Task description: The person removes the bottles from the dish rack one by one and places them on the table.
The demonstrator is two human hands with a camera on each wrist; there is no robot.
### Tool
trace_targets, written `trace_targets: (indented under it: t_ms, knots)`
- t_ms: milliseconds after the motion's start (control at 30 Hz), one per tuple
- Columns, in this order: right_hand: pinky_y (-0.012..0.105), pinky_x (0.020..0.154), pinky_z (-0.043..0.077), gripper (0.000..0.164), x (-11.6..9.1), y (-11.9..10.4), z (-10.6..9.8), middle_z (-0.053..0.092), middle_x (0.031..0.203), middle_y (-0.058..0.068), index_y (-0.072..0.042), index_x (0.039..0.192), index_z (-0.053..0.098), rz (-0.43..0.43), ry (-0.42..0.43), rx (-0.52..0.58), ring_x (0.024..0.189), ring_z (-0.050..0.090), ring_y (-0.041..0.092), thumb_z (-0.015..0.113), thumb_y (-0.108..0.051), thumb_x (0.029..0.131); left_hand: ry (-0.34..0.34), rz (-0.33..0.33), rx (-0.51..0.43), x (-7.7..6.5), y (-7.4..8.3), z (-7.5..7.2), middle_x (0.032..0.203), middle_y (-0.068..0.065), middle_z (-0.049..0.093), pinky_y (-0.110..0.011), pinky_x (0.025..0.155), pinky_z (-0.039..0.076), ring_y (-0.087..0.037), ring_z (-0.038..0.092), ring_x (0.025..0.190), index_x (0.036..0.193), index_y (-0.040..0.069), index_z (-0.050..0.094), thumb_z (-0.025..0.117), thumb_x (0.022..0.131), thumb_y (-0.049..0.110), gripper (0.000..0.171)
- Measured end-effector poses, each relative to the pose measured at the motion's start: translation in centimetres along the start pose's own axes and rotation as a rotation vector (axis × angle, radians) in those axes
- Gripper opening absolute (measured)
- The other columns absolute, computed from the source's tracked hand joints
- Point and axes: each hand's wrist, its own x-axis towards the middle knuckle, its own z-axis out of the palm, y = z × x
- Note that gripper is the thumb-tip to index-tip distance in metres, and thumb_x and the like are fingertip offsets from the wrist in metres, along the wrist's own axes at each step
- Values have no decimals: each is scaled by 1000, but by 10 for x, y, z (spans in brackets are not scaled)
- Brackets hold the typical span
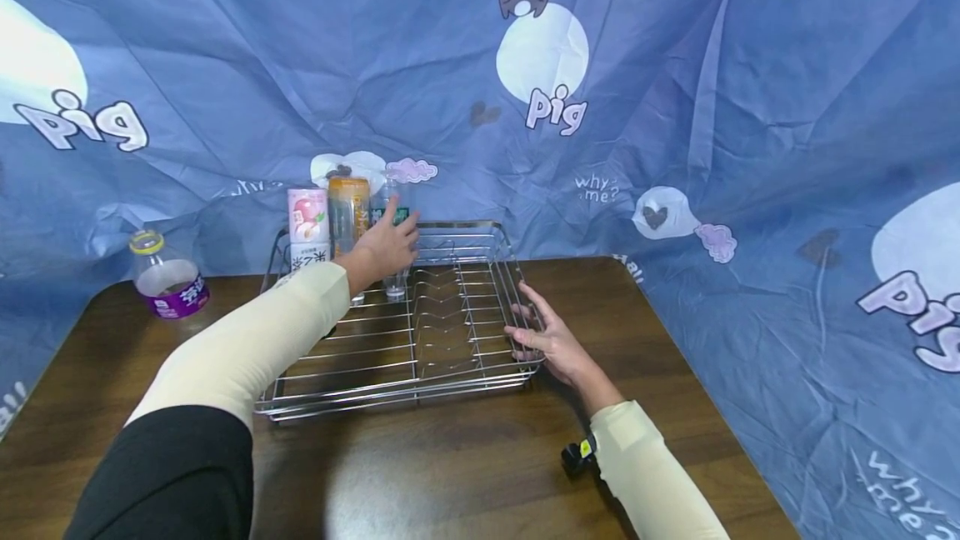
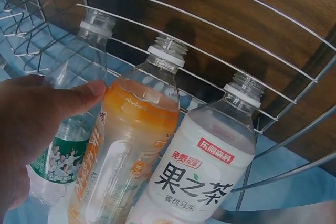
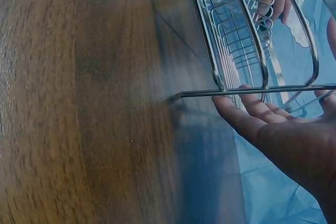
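Note:
A clear bottle with a green label [image 2: 65, 156] leans neck-down in the wire dish rack [image 1: 416, 357]. My left hand [image 1: 386, 248] touches it with spread fingers, thumb along its shoulder in the left wrist view; part of the hand's contact is hidden. Beside it stand an orange-labelled bottle [image 2: 142, 129] and a white-and-pink tea bottle [image 2: 205, 156], both capless and also neck-down. At the rack's right end, my right hand [image 1: 555, 344] holds the side frame, its wire passing between thumb and fingers in the right wrist view.
A bottle with a purple label and yellow cap [image 1: 171, 277] stands at the table's left back, outside the rack. The brown wooden table [image 1: 450, 465] extends in front. Behind it hangs a blue printed cloth [image 1: 420, 48]. A wavy wire divider [image 1: 442, 315] runs along the rack.

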Motion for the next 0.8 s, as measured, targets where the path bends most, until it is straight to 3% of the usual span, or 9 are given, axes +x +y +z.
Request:
trace_targets:
  t_ms: [367,800]
  knots:
    - [63,90,52,83,1,0,0,15,159,34,-20,163,11,-1,-2,5,134,36,60,53,7,97,13,-10,-9,0,-1,-1,154,-4,46,-73,114,13,-35,22,150,142,34,59,76,90,23,56]
    - [63,90,51,83,1,1,-1,16,159,34,-21,163,11,-6,-7,3,134,36,60,55,4,98,89,-25,4,-6,-2,-1,149,-4,51,-75,113,11,-36,26,149,136,35,64,74,89,22,50]
